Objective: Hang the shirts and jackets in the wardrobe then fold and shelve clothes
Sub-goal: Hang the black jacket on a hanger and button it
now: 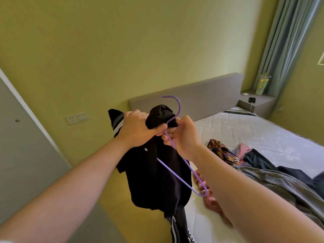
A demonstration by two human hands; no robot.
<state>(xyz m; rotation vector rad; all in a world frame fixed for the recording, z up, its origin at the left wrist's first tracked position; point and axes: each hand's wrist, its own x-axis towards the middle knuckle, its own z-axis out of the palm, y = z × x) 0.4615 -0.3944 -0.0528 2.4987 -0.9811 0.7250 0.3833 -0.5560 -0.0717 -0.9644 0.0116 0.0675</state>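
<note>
Left hand (138, 130) grips the black jacket (154, 172); right hand (182, 135) grips the purple hanger (177, 169).

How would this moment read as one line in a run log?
left hand: grips black jacket | right hand: holds purple hanger | stage: jacket not yet hung

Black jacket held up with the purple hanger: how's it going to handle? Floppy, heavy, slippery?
Likely floppy: the black jacket bunches in the left hand and hangs in loose folds below it. Probably fairly light: it is held up by its bunched top alone. It may slide on the thin, smooth-looking purple hanger in the right hand.
</note>
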